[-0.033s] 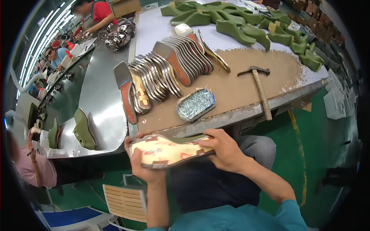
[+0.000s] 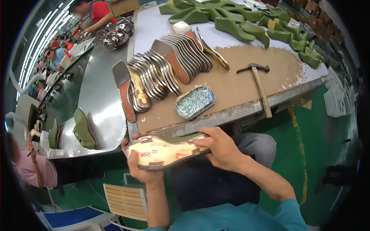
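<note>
Handling this piece well, I judge, calls for even pressure at both ends, so that the cream sole board sits flush against the green shoe form and does not slide off line. The outlines are best matched all the way round — at the narrow middle too — with the thumbs kept light near the rim so the pale face stays readable.

The piece is in front of the desk, on the person's side of its near edge and above the lap; whether it rests there I cannot tell. The left hand grasps its left end, thumb at the near side of the face, other fingers wrapping the end. The right hand grips the right end, thumb across the face — the fingers behind it are partly hidden. Between the hands, the board's middle is uncovered.
</note>
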Demonstrator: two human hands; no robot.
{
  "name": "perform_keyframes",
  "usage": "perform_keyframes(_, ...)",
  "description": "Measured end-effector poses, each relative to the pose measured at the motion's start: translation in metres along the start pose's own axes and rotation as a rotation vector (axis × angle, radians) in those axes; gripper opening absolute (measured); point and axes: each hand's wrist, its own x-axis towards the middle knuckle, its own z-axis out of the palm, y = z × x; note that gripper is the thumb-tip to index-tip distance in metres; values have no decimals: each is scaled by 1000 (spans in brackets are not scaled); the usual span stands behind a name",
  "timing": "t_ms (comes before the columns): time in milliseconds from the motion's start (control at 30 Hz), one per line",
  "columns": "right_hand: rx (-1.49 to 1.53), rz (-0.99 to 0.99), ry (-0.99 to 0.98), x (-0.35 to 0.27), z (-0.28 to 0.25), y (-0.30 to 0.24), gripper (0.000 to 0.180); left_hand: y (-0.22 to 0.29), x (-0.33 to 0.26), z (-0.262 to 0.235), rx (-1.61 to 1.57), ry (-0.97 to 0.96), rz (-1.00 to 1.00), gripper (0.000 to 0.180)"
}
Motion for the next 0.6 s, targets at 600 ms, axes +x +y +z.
perform_keyframes(600, -189, -61, -100, 10, 19, -9, 49, -94, 105, 72, 1791, -1130, 145, 20)
